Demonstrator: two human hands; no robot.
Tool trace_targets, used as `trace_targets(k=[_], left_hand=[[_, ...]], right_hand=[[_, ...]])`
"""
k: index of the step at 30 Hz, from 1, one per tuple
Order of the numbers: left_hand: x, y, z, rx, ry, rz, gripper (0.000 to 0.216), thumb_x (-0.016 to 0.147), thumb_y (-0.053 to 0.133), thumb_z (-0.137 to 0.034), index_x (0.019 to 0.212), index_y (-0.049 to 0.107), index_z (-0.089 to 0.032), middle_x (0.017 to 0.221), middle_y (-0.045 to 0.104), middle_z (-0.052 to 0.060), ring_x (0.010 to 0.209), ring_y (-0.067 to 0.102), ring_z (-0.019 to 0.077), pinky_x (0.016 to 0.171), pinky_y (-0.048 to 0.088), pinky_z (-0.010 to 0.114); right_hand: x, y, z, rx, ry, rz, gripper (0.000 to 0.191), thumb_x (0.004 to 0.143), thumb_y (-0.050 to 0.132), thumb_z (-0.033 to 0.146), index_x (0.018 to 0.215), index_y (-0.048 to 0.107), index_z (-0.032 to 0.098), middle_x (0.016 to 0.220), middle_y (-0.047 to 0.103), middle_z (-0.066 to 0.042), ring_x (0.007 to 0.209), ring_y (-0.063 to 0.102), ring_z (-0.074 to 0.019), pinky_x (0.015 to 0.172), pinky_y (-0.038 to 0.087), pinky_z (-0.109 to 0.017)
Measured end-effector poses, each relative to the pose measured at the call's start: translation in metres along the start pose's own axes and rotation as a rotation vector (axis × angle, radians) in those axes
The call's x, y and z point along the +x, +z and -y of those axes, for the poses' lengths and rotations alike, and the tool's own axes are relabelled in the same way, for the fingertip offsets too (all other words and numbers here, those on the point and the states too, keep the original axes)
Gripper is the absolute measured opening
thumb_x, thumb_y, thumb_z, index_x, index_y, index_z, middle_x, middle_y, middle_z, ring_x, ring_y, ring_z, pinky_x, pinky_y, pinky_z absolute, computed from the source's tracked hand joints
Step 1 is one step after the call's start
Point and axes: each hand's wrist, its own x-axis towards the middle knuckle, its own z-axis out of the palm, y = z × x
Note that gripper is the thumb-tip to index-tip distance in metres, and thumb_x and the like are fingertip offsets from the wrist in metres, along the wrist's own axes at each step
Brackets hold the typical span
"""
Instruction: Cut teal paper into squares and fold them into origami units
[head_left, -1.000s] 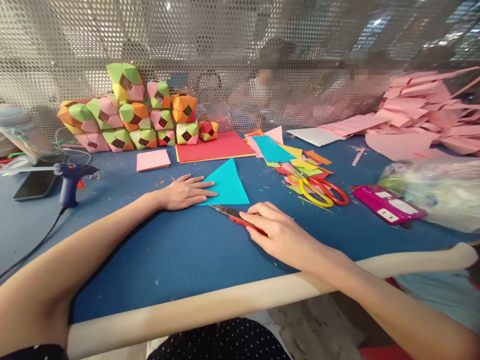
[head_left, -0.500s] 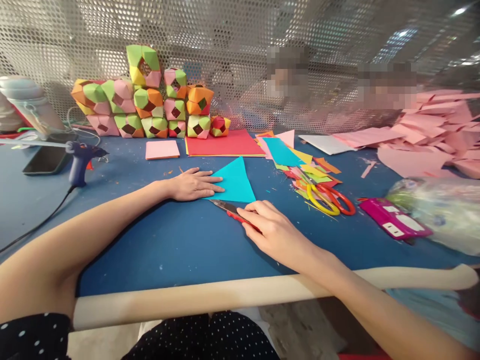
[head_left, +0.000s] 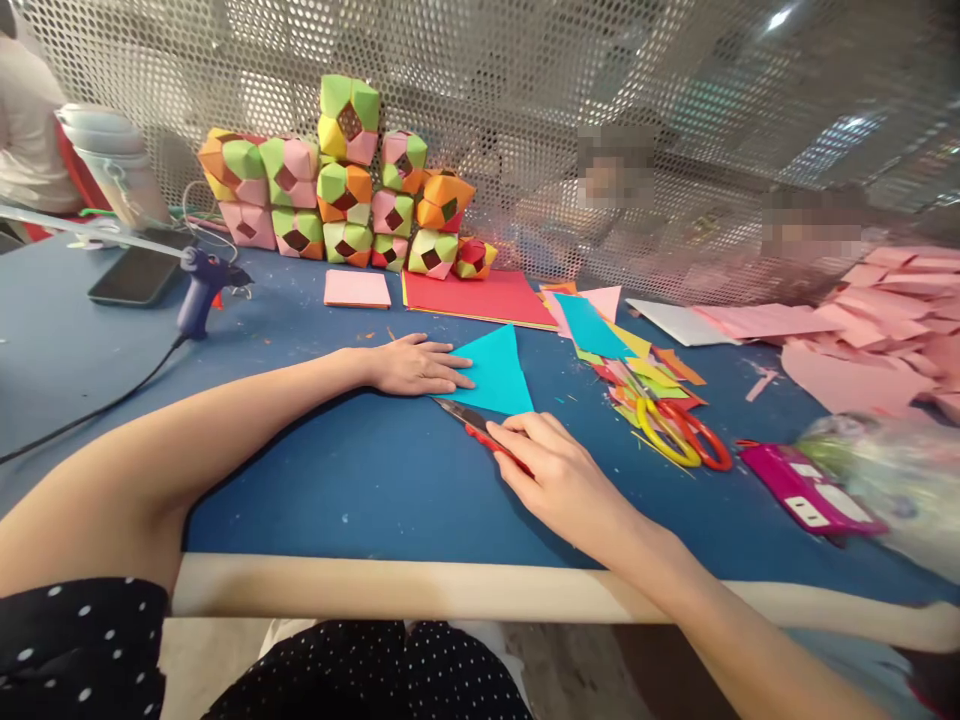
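My left hand lies flat, fingers outstretched, on the left part of a bright blue paper folded into a triangle, pressing it to the table. In my right hand is a red-handled knife with a dark, pointed metal blade. Its tip points left, at the paper's near edge, just below my left fingertips. Whether the blade is inside the fold or only beside the edge I cannot tell. My left hand covers the paper's left corner.
Folded-paper blocks stand stacked behind, near red sheets and a pink stack. Yellow-and-red-handled scissors lie on paper scraps. A glue gun stands left; a magenta packet and pink paper pile lie right.
My view has tilted and shifted, so the whole scene sits differently in the picture. Both hands, the knife and the blue paper keep nearly the same positions relative to each other.
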Motion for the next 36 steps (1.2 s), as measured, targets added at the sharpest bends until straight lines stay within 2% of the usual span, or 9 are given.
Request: trace_targets(k=[3,6,8,11,14,20,36], left_hand=[[0.001,-0.001,0.001,-0.052,-0.013,-0.016,0.048,0.098,0.025,-0.052,0.14,0.042,-0.041,0.155,0.029,-0.01,0.147,0.017,0.025,0.118,0.005,0.049],[-0.001,-0.007,0.004,-0.179,-0.002,-0.111,0.053,0.098,0.025,-0.051,0.144,0.041,-0.03,0.153,0.036,-0.004,0.143,0.028,0.0207,0.117,0.016,0.037],[-0.004,-0.012,0.008,-0.202,0.018,-0.179,0.055,0.098,0.025,-0.051,0.141,0.045,-0.023,0.151,0.04,0.001,0.14,0.034,0.0191,0.115,0.021,0.031],[-0.01,-0.016,0.015,-0.08,-0.003,-0.173,0.05,0.097,0.03,-0.051,0.134,0.054,-0.028,0.15,0.041,-0.001,0.142,0.031,0.0224,0.117,0.015,0.04],[-0.017,-0.014,0.021,0.016,-0.064,-0.105,0.045,0.096,0.033,-0.051,0.135,0.05,-0.036,0.153,0.036,-0.004,0.144,0.025,0.0257,0.116,0.01,0.051],[-0.018,-0.002,0.026,0.045,-0.065,-0.064,0.048,0.095,0.033,-0.053,0.139,0.045,-0.04,0.155,0.031,-0.005,0.145,0.023,0.0278,0.116,0.011,0.05],[-0.018,-0.002,0.025,0.041,-0.065,-0.043,0.051,0.095,0.03,-0.055,0.142,0.042,-0.039,0.156,0.028,-0.006,0.145,0.021,0.0281,0.116,0.01,0.051]], right_hand=[[0.001,0.001,0.0,0.008,-0.001,-0.005,0.03,0.094,0.044,0.015,0.119,0.061,0.013,0.099,0.061,-0.012,0.089,0.054,-0.0233,0.078,0.052,-0.041],[0.001,0.002,0.001,0.002,0.004,-0.005,0.03,0.094,0.044,0.015,0.119,0.061,0.014,0.098,0.061,-0.012,0.088,0.055,-0.0232,0.078,0.052,-0.041],[0.001,0.002,0.001,-0.002,0.008,-0.003,0.03,0.094,0.044,0.016,0.119,0.061,0.014,0.098,0.061,-0.012,0.089,0.055,-0.0234,0.078,0.052,-0.041],[0.0,0.001,0.002,-0.002,0.019,0.008,0.031,0.095,0.044,0.016,0.121,0.06,0.015,0.099,0.061,-0.012,0.091,0.056,-0.0239,0.079,0.052,-0.041],[-0.001,0.0,0.002,-0.014,0.035,0.027,0.031,0.095,0.044,0.017,0.121,0.06,0.014,0.1,0.062,-0.012,0.092,0.057,-0.0245,0.079,0.053,-0.042],[0.004,0.001,0.002,-0.023,-0.001,0.017,0.03,0.094,0.044,0.016,0.119,0.061,0.01,0.099,0.061,-0.013,0.089,0.056,-0.0242,0.078,0.052,-0.041],[0.012,0.005,0.011,0.006,-0.042,0.039,0.03,0.095,0.043,0.016,0.12,0.06,0.014,0.099,0.061,-0.013,0.09,0.055,-0.0237,0.078,0.053,-0.042]])
